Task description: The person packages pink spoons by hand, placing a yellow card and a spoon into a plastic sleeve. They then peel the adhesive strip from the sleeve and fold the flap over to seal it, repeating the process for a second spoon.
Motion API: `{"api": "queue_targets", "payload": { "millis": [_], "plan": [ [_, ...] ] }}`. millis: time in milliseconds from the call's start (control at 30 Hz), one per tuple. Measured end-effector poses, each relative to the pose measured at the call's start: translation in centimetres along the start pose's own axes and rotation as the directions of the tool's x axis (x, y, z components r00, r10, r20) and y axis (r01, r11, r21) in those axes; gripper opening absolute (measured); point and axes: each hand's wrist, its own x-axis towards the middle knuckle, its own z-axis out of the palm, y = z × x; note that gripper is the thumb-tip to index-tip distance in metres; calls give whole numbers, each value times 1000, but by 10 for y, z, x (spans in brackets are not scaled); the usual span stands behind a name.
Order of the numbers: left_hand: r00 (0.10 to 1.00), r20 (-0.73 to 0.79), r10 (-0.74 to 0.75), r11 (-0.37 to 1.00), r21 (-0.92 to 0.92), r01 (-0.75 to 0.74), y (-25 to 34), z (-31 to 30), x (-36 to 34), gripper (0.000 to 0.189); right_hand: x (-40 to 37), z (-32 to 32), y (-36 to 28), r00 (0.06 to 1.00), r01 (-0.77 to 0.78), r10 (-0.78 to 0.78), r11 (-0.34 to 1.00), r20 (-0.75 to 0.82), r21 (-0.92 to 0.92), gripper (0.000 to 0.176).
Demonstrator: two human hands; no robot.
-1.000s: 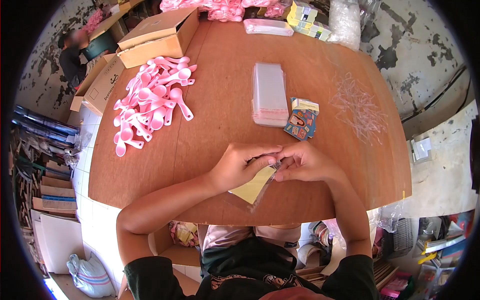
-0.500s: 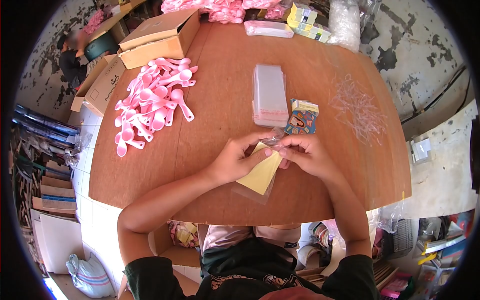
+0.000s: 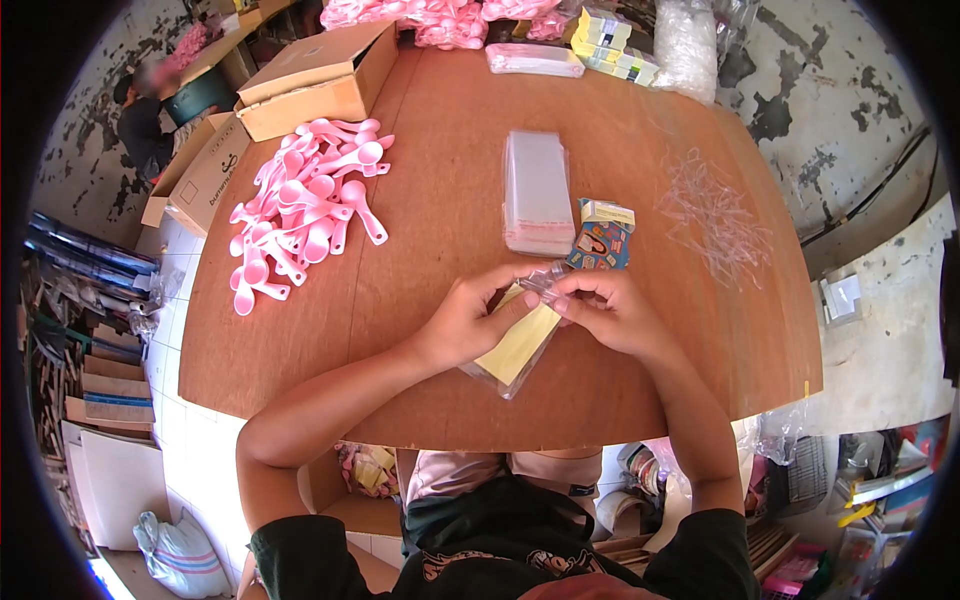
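Note:
Between my hands, near the table's front edge, is a clear plastic bag (image 3: 509, 388) with a yellow paper card (image 3: 517, 345) inside it. My left hand (image 3: 478, 315) grips the bag's left side, thumb lying over the card. The fingers of my right hand (image 3: 608, 308) pinch the crumpled clear film at the bag's top right. Just beyond my hands lie a stack of clear plastic bags (image 3: 537, 190) and a small blue printed box with cards (image 3: 600, 243). A heap of pink scoops (image 3: 315, 195) covers the table's left part.
Cardboard boxes (image 3: 318, 80) stand at the back left. A tangle of clear plastic strips (image 3: 715, 220) lies on the right. Along the back are pink packs (image 3: 440, 22), card bundles (image 3: 612, 45) and a plastic roll (image 3: 686, 50). Another person (image 3: 145, 125) is at far left.
The yellow card now sits deeper in the bag, its lower end nearer the bag's bottom edge. My right fingers have shifted slightly on the film at the top.

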Motion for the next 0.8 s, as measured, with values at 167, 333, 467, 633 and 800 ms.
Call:
{"api": "queue_targets", "payload": {
  "millis": [167, 333, 467, 633, 800],
  "plan": [
    [997, -68, 23, 989, -142, -32, 3, 2, 1, 41, 3, -2, 12, 953, 198, -211, 977, -217, -81, 20],
    [924, -383, 4, 969, -228, -99, 1, 0, 2, 43, 1, 9, -14, 844, 303, -469, 818, -261, -489, 46],
    [749, -629, 207, 971, 38, -236, -2, -5, 5, 45, 0, 18, -18, 812, 285, -539, 700, -224, -655, 66],
    [983, -170, -74, 791, -610, -46, 3, -9, 4, 57, 0, 27, -22, 793, 307, -606, 490, -66, -816, 67],
    [988, 3, -156, 587, -804, 96, 11, -14, 9, 70, -1, 32, -19, 857, 398, -471, 352, 207, -847, 60]
  ]
}}
